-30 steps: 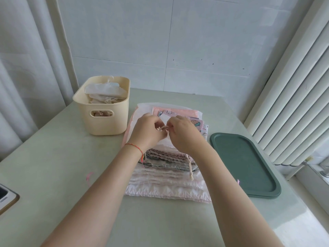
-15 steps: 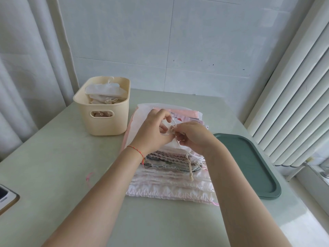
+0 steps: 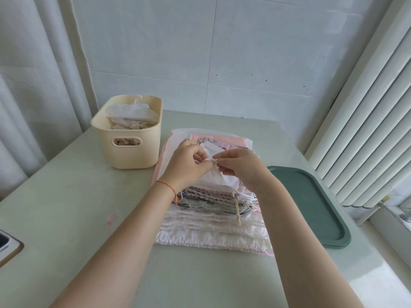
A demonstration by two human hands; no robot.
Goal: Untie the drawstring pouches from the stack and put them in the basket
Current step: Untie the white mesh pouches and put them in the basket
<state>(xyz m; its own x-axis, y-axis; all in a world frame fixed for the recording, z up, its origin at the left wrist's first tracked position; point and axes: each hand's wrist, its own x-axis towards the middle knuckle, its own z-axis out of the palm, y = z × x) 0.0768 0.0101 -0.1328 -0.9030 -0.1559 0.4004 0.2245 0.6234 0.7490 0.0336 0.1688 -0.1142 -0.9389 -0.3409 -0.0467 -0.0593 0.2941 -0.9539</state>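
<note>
Both hands, left (image 3: 185,162) and right (image 3: 241,167), pinching white pouch (image 3: 219,177) drawstring above stack (image 3: 211,218), grips closed on it, beside cream basket (image 3: 133,156) on worktop (image 3: 66,207).

No legible text anywhere; only unreadable cartoon prints on the pink pouch (image 3: 219,138).

Pale green table (image 3: 66,196), items resting on its top.
Cream basket (image 3: 131,152) at far left; stack of drawstring pouches (image 3: 211,225) at centre, just beside it; dark green tray (image 3: 311,207) to the right; pink string scrap (image 3: 111,219); a device's corner (image 3: 9,247) at the left edge.
</note>
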